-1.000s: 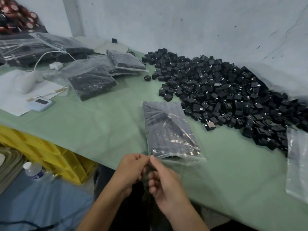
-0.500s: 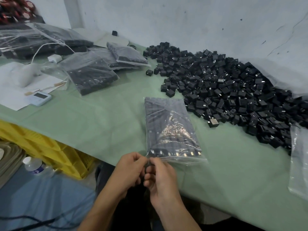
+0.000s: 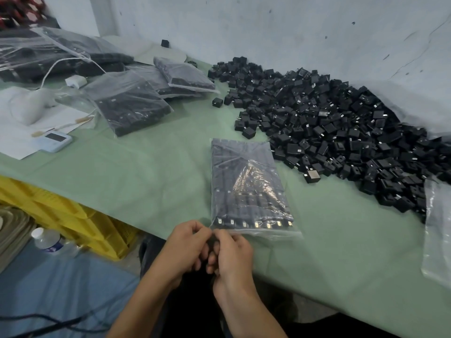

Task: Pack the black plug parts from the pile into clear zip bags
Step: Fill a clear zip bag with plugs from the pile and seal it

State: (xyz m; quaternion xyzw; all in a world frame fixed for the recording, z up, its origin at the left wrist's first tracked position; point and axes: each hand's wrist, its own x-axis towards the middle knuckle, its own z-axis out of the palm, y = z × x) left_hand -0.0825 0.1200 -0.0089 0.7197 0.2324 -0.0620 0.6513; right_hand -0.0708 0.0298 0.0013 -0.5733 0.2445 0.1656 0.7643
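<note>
Zip bag [image 3: 249,186] corner between left fingers [image 3: 200,231] and right fingers [image 3: 227,237]

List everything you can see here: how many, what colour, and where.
plug parts: countless, black, piled on the right against the wall
front zip bag: one, clear, packed with black parts, near the table's edge
packed bags: several, clear, far left
empty bag: count unclear, clear, right edge
table: one, pale green cover
paper: white, left end
small device: one, pale blue, at the paper's edge
charger: one, white, with cable, far left
crates: yellow, below the table
bottle: one, clear, white cap, beside the crates
left hand: pinching the front zip bag's near corner
right hand: pinching the same corner
</note>
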